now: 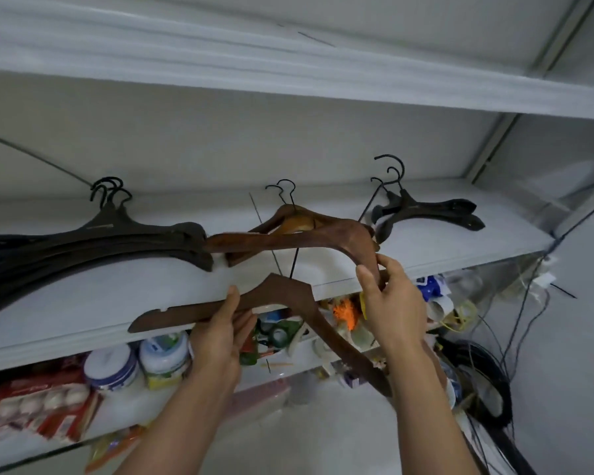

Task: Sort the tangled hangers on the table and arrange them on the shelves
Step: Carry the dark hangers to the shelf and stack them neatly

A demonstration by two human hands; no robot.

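Observation:
My left hand grips a dark brown wooden hanger by its left arm, held in front of the shelf edge. My right hand pinches the right arm of a second brown wooden hanger, which lies on the white shelf over a lighter brown hanger. A stack of black hangers lies on the shelf's left part. Another small group of black hangers sits at the shelf's right.
A higher white shelf runs overhead. The lower shelf holds white tubs, a red package and mixed clutter. Black cables hang at the right beside the wall.

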